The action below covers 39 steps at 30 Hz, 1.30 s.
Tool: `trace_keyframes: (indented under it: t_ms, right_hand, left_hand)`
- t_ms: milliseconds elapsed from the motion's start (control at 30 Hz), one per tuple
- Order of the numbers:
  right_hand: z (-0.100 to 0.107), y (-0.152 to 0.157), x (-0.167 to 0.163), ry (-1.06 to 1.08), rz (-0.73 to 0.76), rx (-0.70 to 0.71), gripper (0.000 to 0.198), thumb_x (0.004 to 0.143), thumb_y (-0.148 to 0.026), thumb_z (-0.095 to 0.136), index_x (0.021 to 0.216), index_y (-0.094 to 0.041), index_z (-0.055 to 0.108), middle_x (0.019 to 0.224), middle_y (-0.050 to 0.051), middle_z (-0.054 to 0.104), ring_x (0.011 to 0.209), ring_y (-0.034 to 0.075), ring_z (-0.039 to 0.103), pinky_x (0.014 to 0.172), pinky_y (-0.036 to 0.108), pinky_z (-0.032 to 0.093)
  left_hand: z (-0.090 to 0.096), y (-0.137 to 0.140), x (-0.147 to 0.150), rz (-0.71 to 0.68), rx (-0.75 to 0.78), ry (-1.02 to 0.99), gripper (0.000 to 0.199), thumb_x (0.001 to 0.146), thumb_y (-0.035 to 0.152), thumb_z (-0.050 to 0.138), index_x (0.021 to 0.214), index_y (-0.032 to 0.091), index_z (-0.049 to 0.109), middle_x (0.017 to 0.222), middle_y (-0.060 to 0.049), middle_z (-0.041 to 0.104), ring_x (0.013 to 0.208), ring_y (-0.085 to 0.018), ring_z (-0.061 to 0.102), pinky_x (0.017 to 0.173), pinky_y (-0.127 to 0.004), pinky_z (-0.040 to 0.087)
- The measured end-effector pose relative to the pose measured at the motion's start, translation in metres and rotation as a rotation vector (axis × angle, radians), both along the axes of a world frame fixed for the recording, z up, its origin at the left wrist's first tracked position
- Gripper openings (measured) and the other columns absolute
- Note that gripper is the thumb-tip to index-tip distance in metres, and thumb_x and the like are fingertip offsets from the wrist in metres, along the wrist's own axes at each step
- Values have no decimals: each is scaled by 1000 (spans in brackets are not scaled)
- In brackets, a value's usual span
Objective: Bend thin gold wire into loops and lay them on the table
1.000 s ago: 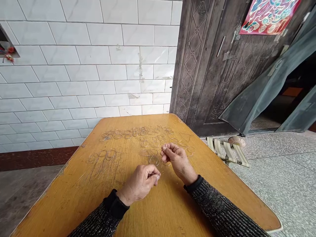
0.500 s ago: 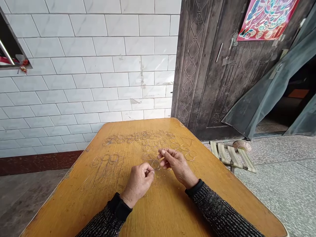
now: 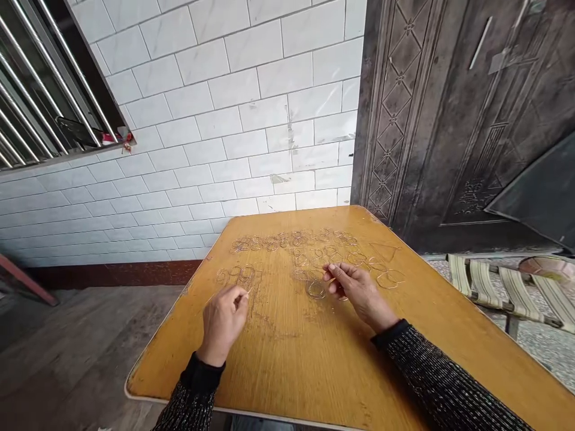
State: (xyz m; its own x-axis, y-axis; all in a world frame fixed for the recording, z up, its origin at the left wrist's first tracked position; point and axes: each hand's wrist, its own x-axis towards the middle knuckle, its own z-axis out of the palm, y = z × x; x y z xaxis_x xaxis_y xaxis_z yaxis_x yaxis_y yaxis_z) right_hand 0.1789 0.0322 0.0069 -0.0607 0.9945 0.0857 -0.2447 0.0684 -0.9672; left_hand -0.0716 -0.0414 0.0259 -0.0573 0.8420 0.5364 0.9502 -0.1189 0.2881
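Observation:
Thin copper-coloured wires bent into small loops lie in rows on the wooden table. My left hand is closed in a pinch beside the left group of looped wires, whose loose strands trail toward me. What its fingertips hold is too fine to make out. Above the right-hand wire loops, my right hand pinches thumb and forefinger together, its other fingers curled. Anything between those fingertips is too small to tell. A long row of wire loops runs across the far part of the table.
A white tiled wall rises behind the table, with a barred window at the left. A dark carved door stands at the back right. A striped strap stool is beside the table's right edge.
My left hand has moved left, away from the right hand, toward the left wire group. My right hand stays pinched over the right loops. The view has turned to the left.

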Motion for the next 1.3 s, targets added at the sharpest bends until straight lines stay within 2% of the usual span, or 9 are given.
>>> trace_keyframes:
  t_ms: [233,367,600,867,1033,1067,1133,1233,1300]
  right_hand:
    - [0,0,2,-31,7,-11,44,58,-55,64,72,-14,58,64,0,58,40,5,47,37,18,34]
    - [-1,-1,3,-59,18,-2,42,59,-54,64,71,-14,58,63,0,59,40,6,47,38,19,35]
    - [-1,0,4,-56,8,19,43,59,-55,64,71,-14,59,61,2,59,40,6,46,37,19,34]
    - [-2,1,6,-21,16,37,42,59,-54,65,68,-14,58,56,-1,55,38,6,44,36,19,32]
    - [0,7,13,-27,-77,62,39,60,-52,64,70,-14,58,61,1,58,39,5,44,37,19,36]
    - [0,8,15,-58,-98,77,39,62,-52,62,71,-14,58,61,1,58,39,6,45,38,19,36]
    - [0,13,18,-182,-136,126,36,68,-51,54,72,-15,56,62,1,58,39,6,46,39,20,37]
    - [-4,19,24,-414,-166,191,29,74,-45,46,65,-17,51,59,0,56,38,7,46,39,21,37]
    - [-7,21,28,-524,-178,211,22,74,-36,46,64,-17,52,57,0,56,39,8,48,40,21,36]
  left_hand:
    - [-1,-4,-27,234,74,254,19,82,24,42,72,20,58,74,-2,61,65,-14,54,53,-23,28]
    - [0,-9,-37,324,-17,407,23,84,23,37,74,20,58,76,-4,61,67,-16,55,53,-26,27]
    - [-10,-7,-41,320,-235,434,23,85,24,38,79,21,59,81,-5,63,72,-18,58,52,-26,28]
    - [-10,-10,-39,310,-280,407,32,87,33,33,93,21,63,89,-7,65,76,-20,61,58,-26,35]
    - [6,-19,-29,324,-237,408,30,86,31,35,97,22,62,94,-7,65,74,-20,61,57,-27,35]
    - [11,-19,-23,312,-195,392,31,86,31,34,97,22,61,94,-7,65,73,-20,61,56,-27,35]
    - [23,-14,-6,190,-128,363,30,86,32,36,99,23,61,95,-6,65,72,-19,60,57,-26,34]
    - [34,5,29,-51,-65,312,27,85,32,39,90,23,63,84,-4,67,70,-17,59,56,-25,32]
    - [33,24,54,-226,-68,277,26,85,29,39,83,22,64,79,-3,66,69,-15,57,57,-24,32]
